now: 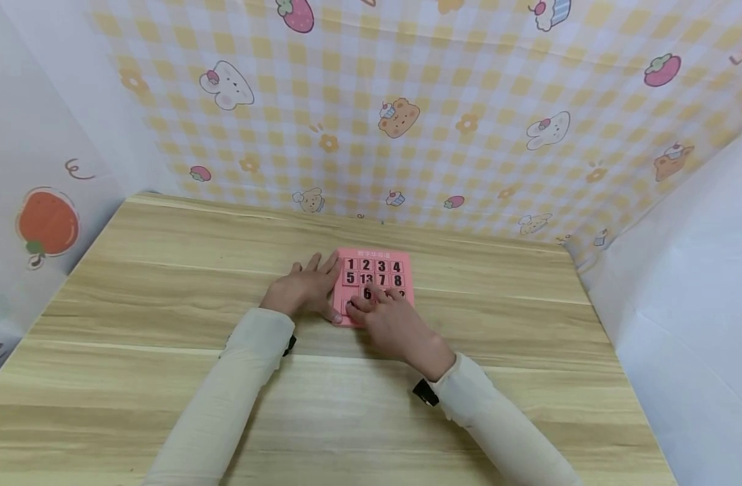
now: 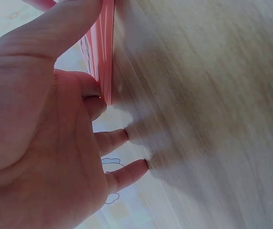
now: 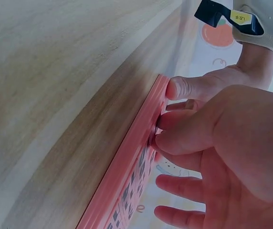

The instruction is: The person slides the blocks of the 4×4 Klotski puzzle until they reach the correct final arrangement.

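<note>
Okay, head view: pink number puzzle (image 1: 373, 254) sits toward the tabletop's (image 1: 528, 297) far edge, left hand (image 1: 304, 287) spread wide at its left side, right hand (image 1: 391, 327) over the tiles (image 1: 381, 266). Left wrist: light bracing could let it skid. Right wrist: can't tell if fingertips (image 3: 167, 142) pinch; slanted pressure could jam a tile.

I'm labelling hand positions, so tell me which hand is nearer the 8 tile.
Right. The right hand is just on the near side of the 8 tile; the left hand is at the left edge of the pink board.
</note>
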